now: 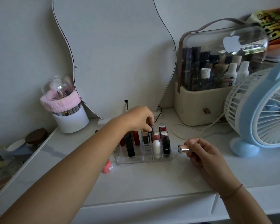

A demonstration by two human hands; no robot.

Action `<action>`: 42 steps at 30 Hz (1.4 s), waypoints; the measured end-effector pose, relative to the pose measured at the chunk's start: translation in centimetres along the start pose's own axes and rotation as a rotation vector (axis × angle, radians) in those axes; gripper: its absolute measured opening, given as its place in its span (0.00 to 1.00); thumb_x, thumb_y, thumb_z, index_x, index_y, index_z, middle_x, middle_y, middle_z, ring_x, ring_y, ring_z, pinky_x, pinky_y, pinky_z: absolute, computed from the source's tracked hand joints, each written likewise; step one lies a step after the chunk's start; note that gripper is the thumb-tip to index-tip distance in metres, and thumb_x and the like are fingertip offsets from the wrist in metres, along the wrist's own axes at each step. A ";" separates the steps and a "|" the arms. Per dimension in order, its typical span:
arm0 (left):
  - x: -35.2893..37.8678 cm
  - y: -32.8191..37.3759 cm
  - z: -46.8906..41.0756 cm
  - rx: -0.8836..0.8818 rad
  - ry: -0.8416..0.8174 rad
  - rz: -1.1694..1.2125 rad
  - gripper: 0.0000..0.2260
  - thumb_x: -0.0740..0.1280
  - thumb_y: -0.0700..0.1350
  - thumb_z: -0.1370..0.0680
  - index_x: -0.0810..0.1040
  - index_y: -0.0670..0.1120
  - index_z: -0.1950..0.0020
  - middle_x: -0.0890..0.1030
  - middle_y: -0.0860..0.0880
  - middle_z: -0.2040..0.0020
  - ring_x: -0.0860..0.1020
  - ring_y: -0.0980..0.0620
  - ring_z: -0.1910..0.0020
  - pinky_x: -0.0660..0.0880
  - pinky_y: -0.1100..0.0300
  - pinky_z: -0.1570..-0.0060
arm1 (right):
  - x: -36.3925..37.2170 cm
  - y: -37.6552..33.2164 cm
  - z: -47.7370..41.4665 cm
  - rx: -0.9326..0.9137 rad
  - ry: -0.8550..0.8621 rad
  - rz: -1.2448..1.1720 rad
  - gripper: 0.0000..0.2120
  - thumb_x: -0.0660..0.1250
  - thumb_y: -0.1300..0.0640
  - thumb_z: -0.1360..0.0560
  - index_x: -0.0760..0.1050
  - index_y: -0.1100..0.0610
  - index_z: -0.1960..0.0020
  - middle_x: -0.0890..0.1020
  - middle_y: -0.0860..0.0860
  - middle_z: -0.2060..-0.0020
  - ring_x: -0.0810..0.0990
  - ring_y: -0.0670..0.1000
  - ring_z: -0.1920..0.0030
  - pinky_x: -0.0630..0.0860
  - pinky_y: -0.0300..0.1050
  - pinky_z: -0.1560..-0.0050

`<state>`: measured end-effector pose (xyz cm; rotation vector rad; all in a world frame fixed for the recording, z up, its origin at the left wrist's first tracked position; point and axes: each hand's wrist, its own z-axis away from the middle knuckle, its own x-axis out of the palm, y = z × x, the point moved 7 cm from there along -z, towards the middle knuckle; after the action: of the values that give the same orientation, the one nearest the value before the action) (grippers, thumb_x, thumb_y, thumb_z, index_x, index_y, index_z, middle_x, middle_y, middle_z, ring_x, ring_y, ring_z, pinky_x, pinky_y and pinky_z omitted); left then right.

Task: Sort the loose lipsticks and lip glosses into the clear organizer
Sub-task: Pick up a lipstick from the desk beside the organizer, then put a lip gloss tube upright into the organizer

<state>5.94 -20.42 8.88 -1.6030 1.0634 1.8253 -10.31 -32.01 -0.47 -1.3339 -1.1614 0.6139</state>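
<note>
The clear organizer (129, 160) stands mid-table with several lipsticks upright in its slots, among them a white one (156, 147), a black one (166, 144) and red tubes (136, 137). My left hand (138, 118) reaches over its back row and pinches a dark lipstick (150, 128) at the top of a rear slot. To the right of the organizer, my right hand (202, 154) grips a rose-gold lipstick (183, 149) held sideways above the table. A coral tube (107, 167) lies loose at the organizer's left front corner, partly behind my left forearm.
A wavy mirror (113, 54) leans at the back. A white brush cup (70, 118) with a pink band stands left, a lidded cosmetics case (217, 75) back right, and a blue fan (262, 113) far right. A white cable (199, 129) runs behind the organizer.
</note>
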 end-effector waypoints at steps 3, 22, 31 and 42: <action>-0.1 0.0 0.0 0.003 0.008 0.002 0.10 0.74 0.44 0.30 0.83 0.48 0.49 0.78 0.58 0.61 0.76 0.57 0.58 0.69 0.67 0.62 | 0.1 0.0 0.0 -0.002 0.001 -0.005 0.10 0.66 0.51 0.31 0.77 0.59 0.60 0.76 0.52 0.71 0.67 0.46 0.72 0.65 0.32 0.74; 1.6 -5.6 10.3 -0.120 0.309 0.265 0.19 0.74 0.49 0.30 0.77 0.58 0.40 0.78 0.62 0.51 0.75 0.67 0.56 0.67 0.71 0.56 | 0.2 -0.2 0.3 -0.022 -0.006 0.033 0.11 0.65 0.52 0.30 0.76 0.60 0.56 0.78 0.52 0.68 0.65 0.48 0.69 0.65 0.33 0.71; 2.4 -6.3 10.8 -0.152 0.414 0.333 0.17 0.73 0.47 0.29 0.77 0.57 0.42 0.78 0.55 0.48 0.76 0.57 0.47 0.69 0.62 0.49 | 1.6 -3.6 -0.3 -0.118 -0.030 0.280 0.14 0.66 0.52 0.33 0.78 0.53 0.48 0.82 0.50 0.58 0.77 0.52 0.57 0.77 0.41 0.52; 2.0 -7.1 13.4 -0.124 0.612 0.474 0.17 0.74 0.40 0.30 0.79 0.49 0.42 0.80 0.57 0.54 0.78 0.63 0.56 0.71 0.74 0.55 | 12.9 -5.9 -6.2 -0.456 -0.341 1.253 0.10 0.69 0.56 0.28 0.77 0.55 0.47 0.82 0.49 0.55 0.80 0.47 0.56 0.79 0.43 0.49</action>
<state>3.16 -5.77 5.37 -2.2085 1.7477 1.7302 -1.66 -24.31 9.77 -2.4017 -0.5982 1.5670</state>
